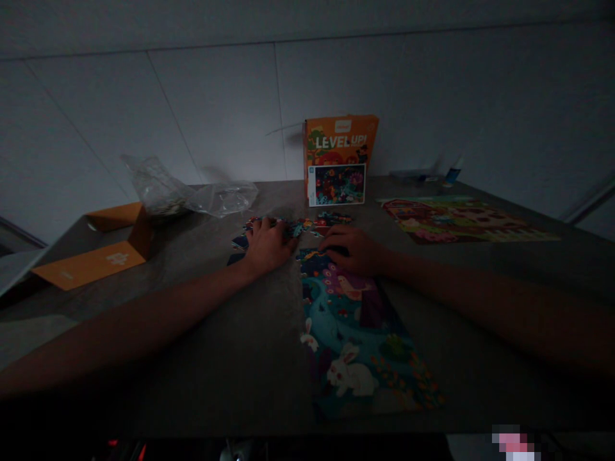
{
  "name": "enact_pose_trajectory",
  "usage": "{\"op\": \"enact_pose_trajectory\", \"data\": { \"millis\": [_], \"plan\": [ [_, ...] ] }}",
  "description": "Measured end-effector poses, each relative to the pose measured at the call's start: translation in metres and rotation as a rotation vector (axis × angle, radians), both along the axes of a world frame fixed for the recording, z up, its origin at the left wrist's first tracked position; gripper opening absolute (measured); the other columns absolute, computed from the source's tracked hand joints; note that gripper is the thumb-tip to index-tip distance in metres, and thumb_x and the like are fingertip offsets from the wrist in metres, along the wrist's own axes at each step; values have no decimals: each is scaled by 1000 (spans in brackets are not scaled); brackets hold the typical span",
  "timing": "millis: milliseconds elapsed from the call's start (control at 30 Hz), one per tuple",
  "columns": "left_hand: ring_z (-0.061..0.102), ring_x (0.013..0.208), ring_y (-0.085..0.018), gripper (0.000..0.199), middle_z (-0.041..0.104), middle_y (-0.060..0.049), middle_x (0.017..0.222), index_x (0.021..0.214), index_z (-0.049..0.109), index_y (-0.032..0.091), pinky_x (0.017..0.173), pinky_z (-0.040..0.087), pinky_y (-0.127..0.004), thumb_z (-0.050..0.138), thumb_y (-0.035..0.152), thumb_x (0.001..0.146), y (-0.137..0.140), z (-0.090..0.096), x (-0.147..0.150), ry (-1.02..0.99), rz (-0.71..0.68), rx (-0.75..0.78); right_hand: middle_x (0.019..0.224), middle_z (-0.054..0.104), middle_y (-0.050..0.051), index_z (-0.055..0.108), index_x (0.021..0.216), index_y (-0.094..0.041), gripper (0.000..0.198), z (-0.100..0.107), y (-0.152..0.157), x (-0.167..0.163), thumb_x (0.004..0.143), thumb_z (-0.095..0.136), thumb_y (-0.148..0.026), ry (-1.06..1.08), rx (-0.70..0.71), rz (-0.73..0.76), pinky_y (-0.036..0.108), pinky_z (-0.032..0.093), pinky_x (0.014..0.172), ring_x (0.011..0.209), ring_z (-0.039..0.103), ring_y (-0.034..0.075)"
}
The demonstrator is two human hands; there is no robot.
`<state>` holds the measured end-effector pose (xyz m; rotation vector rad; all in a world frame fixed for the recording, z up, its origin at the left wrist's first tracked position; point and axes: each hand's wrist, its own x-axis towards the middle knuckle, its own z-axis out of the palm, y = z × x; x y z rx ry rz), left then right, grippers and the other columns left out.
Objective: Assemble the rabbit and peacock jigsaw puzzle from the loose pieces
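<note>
My left hand (270, 243) lies over a heap of loose jigsaw pieces (239, 241), its fingers spread and touching them. A partly joined jigsaw puzzle (343, 333) stretches from the middle of the table towards me, with white rabbits and a teal path on it. At its far edge, my right hand (354, 248) rests with bent fingers and fingertips drawn together on the surface. Whatever lies under those fingertips is too dark to make out. More loose pieces (336, 219) lie just beyond the two hands.
An orange puzzle box (341, 141) stands upright at the back, with a picture card (337, 186) against it. An opened orange box part (91, 262) and clear plastic bags (223, 197) are on the left. Another puzzle (461, 219) lies right, near a small bottle (452, 174).
</note>
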<state>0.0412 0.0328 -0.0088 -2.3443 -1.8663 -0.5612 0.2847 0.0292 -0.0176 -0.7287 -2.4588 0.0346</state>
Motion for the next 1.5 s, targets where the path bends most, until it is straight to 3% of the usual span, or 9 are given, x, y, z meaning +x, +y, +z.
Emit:
{"op": "enact_pose_trajectory", "data": {
  "millis": [500,633,767,1100,1333,1500],
  "plan": [
    [50,129,-43,43,61,-16,137,129,64,21,105,43,-61,59,43,93,-1,2,0,-15,1,-27,104,70,10,75,102,-19,21,0,1,0,92,57,-20,-27,-1,-12,35,53,89,99,66,21],
    [45,133,-46,54,57,-21,137,140,59,20,102,44,-63,56,49,94,-1,2,2,6,54,-26,105,70,10,75,103,-18,21,0,1,0,92,57,-19,-21,-1,-4,36,52,90,99,66,21],
    [41,137,-48,55,56,-20,141,144,56,24,104,41,-66,53,50,96,0,1,3,28,60,-73,103,70,9,75,101,-19,21,-2,2,0,92,57,-18,-7,8,-1,35,52,88,97,65,20],
    [48,127,-42,40,60,-17,131,128,68,26,100,45,-60,57,45,95,1,1,1,-3,16,-19,104,69,10,76,103,-18,22,1,1,1,93,56,-21,-19,-6,-3,37,52,89,99,65,22],
    [52,120,-39,34,63,-17,122,115,73,20,103,41,-56,50,39,98,-7,6,4,170,-22,106,100,70,10,76,100,-18,21,0,1,0,92,57,-19,-12,3,7,37,52,87,96,65,23],
    [55,118,-41,35,66,-21,115,109,75,12,105,37,-59,47,32,99,-12,11,5,259,-64,110,103,70,11,76,101,-18,21,0,0,0,92,57,-19,-12,7,3,36,52,89,98,66,22]
  ]
}}
